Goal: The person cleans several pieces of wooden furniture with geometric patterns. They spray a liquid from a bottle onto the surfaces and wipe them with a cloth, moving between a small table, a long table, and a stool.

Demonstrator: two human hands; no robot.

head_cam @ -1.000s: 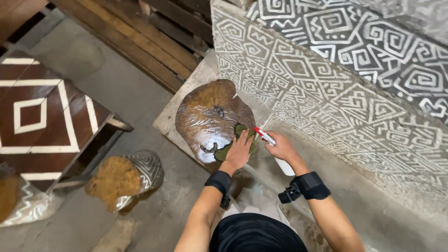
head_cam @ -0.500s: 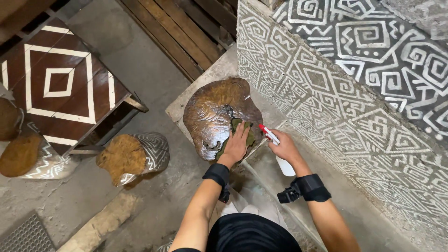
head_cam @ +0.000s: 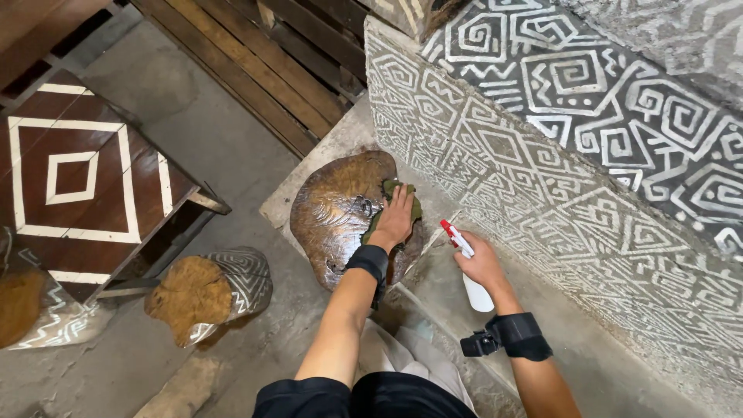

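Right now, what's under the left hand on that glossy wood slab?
A green cloth lies under the left hand, pressed onto the glossy brown wood slab. Cloth edges show around the fingers; the slab surface beneath it is hidden.

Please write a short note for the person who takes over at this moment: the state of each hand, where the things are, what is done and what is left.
Left hand: pressing a green cloth flat on the glossy brown wood slab.
Right hand: holding a spray bottle, red nozzle toward the slab.
The slab lies on a concrete step beside the patterned wall.
Done: the slab looks shiny, perhaps wet.
Left: how much is already wiped cannot be told.
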